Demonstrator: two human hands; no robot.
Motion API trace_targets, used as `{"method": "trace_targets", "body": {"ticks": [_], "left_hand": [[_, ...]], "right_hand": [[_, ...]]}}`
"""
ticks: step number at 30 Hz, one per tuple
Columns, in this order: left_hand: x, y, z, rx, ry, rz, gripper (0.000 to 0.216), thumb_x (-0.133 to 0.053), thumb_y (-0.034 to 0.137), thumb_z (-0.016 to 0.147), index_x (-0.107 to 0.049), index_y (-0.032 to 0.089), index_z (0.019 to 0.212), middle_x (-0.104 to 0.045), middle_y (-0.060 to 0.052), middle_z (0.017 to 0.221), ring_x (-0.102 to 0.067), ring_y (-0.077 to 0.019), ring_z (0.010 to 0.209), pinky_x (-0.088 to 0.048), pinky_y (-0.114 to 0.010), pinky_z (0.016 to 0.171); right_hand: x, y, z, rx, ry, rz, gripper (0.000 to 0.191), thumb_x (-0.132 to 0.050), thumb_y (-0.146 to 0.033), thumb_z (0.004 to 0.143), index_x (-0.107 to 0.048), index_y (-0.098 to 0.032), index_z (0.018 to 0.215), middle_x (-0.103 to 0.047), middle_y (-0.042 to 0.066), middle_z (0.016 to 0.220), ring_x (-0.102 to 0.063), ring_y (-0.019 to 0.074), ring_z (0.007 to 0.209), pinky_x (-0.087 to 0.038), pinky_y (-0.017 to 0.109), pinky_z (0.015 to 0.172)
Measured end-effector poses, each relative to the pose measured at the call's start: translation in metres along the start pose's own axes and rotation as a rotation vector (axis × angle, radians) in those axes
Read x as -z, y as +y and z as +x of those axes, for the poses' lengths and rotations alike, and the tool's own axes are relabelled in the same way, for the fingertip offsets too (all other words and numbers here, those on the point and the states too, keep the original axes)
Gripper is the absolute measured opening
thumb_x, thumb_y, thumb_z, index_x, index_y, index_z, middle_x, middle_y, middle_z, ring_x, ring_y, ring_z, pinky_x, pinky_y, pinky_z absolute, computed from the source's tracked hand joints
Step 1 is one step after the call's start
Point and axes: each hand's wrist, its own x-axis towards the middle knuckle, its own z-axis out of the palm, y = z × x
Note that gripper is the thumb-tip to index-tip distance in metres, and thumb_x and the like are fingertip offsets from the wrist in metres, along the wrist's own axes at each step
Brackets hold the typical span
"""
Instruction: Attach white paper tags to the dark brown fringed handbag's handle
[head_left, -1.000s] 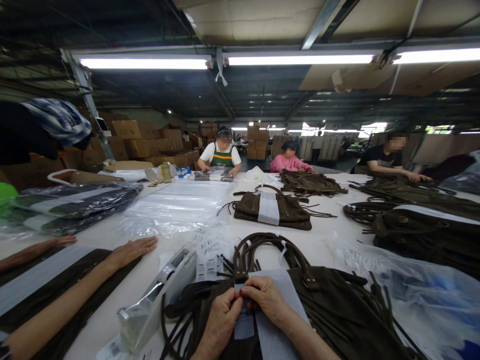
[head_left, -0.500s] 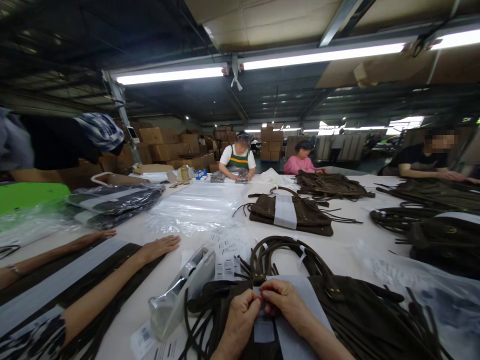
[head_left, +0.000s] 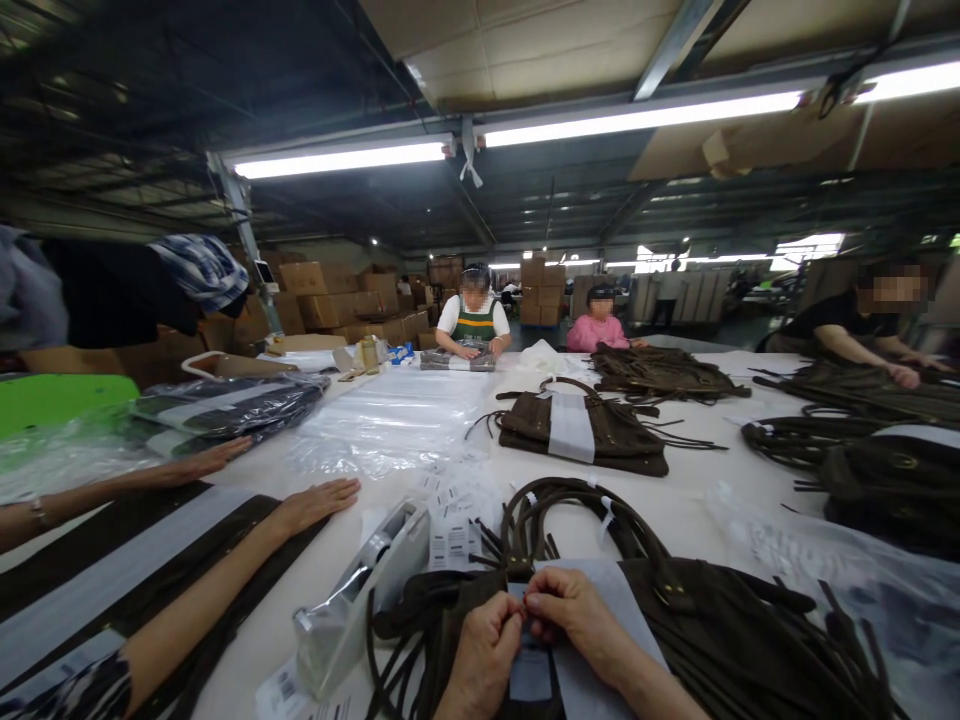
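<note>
My left hand (head_left: 486, 640) and my right hand (head_left: 566, 612) meet fingertip to fingertip over a dark brown bag (head_left: 712, 630) lying in front of me. Both are closed in a pinch, and whatever is between the fingers is too small to make out. Just below them a small grey tag (head_left: 531, 675) lies over the bag. A sheet of pale paper (head_left: 600, 680) is under my right wrist. The bag's looped handles (head_left: 559, 490), with white ties around them, arch beyond my hands.
Left of my hands stands a tape dispenser (head_left: 356, 590), near printed labels (head_left: 454, 545). A co-worker's hand (head_left: 319, 503) rests on another brown bag at left. Clear plastic bags (head_left: 397, 405) lie ahead, near a paper-banded bag (head_left: 622, 430). Plastic film (head_left: 840, 590) is at right.
My hands stay pinched together, shifted very slightly. At left, one of the co-worker's hands has moved up and to the right. The person at far right has stretched an arm over the bags.
</note>
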Motion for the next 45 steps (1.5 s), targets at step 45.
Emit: {"method": "trace_targets", "body": {"ticks": [45], "left_hand": [[-0.001,-0.014,0.005,0.118,0.118,-0.463,0.024,-0.051,0.035,0.069,-0.054,0.012,0.075,-0.049,0.006,0.051,-0.036,-0.0031,0.035,-0.022,-0.017,0.039]], "right_hand": [[-0.023,-0.009,-0.022,0.115,0.403,-0.899,0.041,-0.054,-0.023,0.064,-0.049,-0.015,0.103,-0.057,0.009,0.097,-0.056,0.022,0.086,-0.041,0.031,0.074]]}}
